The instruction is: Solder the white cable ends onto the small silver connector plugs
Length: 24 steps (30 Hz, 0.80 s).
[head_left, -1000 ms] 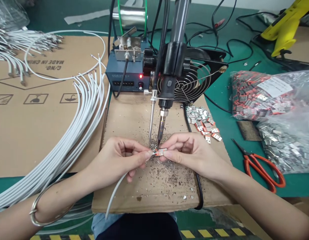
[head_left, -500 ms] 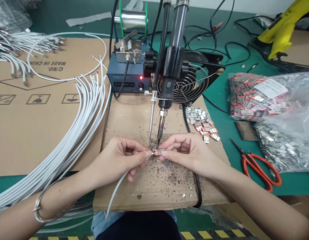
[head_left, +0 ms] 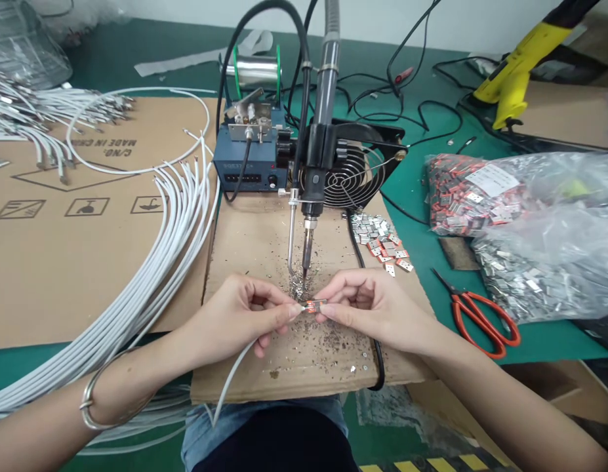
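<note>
Between thumb and fingers, my left hand (head_left: 257,314) pinches the end of a white cable (head_left: 229,375), which hangs down toward my lap. My right hand (head_left: 359,303) grips the metal end of an orange-and-silver USB connector (head_left: 313,306). Cable end and connector meet between my fingertips; whether they are joined I cannot tell. Just above them points the tip of a soldering iron (head_left: 307,252) on a stand, with a thin metal solder feed tube (head_left: 291,239) beside it. The tip looks slightly apart from the connector.
A bundle of white cables (head_left: 151,262) lies to the left on cardboard. Behind stand a blue solder feeder (head_left: 249,157), a solder spool (head_left: 257,71) and a fan (head_left: 355,177). Loose connectors (head_left: 389,249), red-handled cutters (head_left: 481,321) and bags of parts (head_left: 530,269) lie right.
My hands and the connector have come slightly down from the iron tip. The feeder's red light, bright before, is now dim. The whole view has shifted a little.
</note>
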Motion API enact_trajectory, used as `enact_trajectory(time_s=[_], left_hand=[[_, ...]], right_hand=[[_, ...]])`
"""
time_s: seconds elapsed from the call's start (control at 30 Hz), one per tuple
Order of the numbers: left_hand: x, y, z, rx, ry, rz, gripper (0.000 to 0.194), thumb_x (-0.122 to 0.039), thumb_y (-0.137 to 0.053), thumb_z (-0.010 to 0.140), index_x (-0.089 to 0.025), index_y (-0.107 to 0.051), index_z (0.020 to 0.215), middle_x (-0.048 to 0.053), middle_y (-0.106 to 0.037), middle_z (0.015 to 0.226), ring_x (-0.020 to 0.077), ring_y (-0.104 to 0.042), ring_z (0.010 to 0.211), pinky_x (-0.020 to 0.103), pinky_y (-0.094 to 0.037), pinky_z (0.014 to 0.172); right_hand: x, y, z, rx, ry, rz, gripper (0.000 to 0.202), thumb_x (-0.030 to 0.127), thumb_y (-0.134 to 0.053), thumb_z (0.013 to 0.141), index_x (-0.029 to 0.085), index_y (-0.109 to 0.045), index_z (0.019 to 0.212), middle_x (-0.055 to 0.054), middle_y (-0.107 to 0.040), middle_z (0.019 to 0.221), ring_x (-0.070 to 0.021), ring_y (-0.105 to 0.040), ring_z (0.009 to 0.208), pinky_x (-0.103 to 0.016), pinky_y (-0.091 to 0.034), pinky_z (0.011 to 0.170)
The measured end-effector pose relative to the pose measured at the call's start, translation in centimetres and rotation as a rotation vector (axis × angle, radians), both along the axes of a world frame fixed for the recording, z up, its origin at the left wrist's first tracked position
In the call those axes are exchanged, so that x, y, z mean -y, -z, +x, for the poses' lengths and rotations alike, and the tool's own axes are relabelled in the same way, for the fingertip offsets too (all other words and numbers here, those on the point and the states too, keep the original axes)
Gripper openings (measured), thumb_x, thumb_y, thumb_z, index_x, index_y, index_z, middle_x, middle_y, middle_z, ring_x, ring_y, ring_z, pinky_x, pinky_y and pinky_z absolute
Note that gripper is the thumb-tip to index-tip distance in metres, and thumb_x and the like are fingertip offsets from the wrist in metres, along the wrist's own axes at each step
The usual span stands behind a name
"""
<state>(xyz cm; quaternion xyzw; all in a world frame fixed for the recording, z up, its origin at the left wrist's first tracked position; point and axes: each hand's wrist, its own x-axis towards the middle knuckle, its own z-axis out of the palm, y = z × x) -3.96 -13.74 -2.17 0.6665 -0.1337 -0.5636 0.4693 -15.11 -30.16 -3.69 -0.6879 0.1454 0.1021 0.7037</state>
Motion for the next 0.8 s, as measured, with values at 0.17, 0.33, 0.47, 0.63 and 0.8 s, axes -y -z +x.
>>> enact_trajectory(time_s=[0.17, 0.33, 0.47, 0.63, 0.8], left_hand=[[-1.0, -1.0, -1.3, -0.036, 0.081, -0.055, 0.015, -0.027, -0.066, 0.072, -0.012, -0.067, 0.069, -0.003, -0.057, 0.052, 0.0045, -0.048, 0.038, 0.012, -0.043, 0.037], [-2.2, -1.9, -3.5, -0.019, 0.081, -0.077, 0.016, -0.029, -0.067, 0.068, -0.013, -0.071, 0.071, -0.002, -0.055, 0.051, 0.0062, -0.045, 0.039, 0.015, -0.043, 0.036], [-3.5, -2.1, -5.0, 0.046, 0.088, -0.132, 0.012, -0.023, -0.064, 0.071, -0.015, -0.072, 0.073, -0.001, -0.058, 0.055, 0.0066, -0.047, 0.043, 0.015, -0.045, 0.04], [-4.3, -1.6, -6.3, 0.216, 0.145, -0.175, 0.012, -0.021, -0.062, 0.076, -0.016, -0.072, 0.077, -0.001, -0.059, 0.055, 0.0066, -0.049, 0.042, 0.015, -0.045, 0.042], [-6.9, 0.6, -8.8, 1.012, 0.264, -0.539, 0.016, -0.018, -0.061, 0.082, -0.013, -0.068, 0.096, 0.008, -0.071, 0.074, 0.0179, -0.066, 0.067, 0.028, -0.055, 0.066]], right_hand=[[-1.1, -1.1, -2.7, 0.056, 0.035, 0.028, 0.013, 0.024, -0.07, 0.075, 0.013, -0.065, 0.081, -0.005, -0.07, 0.069, -0.0091, -0.061, 0.058, -0.018, -0.045, 0.051], [-2.1, -1.6, -4.8, 0.084, 0.054, 0.102, 0.013, 0.024, -0.07, 0.075, 0.014, -0.065, 0.081, -0.005, -0.071, 0.072, -0.0104, -0.065, 0.063, -0.019, -0.05, 0.056], [-2.8, -1.5, -6.3, 0.135, 0.027, 0.152, 0.013, 0.024, -0.07, 0.075, 0.014, -0.064, 0.082, -0.005, -0.071, 0.073, -0.0104, -0.066, 0.065, -0.02, -0.05, 0.058], [-3.7, -1.9, -7.3, 0.182, 0.019, 0.096, 0.013, 0.025, -0.067, 0.078, 0.014, -0.064, 0.083, -0.006, -0.07, 0.075, -0.0109, -0.063, 0.063, -0.02, -0.048, 0.055], [-3.4, -1.6, -10.7, 0.125, -0.087, -0.39, 0.018, 0.033, -0.061, 0.082, 0.017, -0.069, 0.08, -0.004, -0.061, 0.059, -0.0139, -0.055, 0.052, -0.024, -0.044, 0.047]])
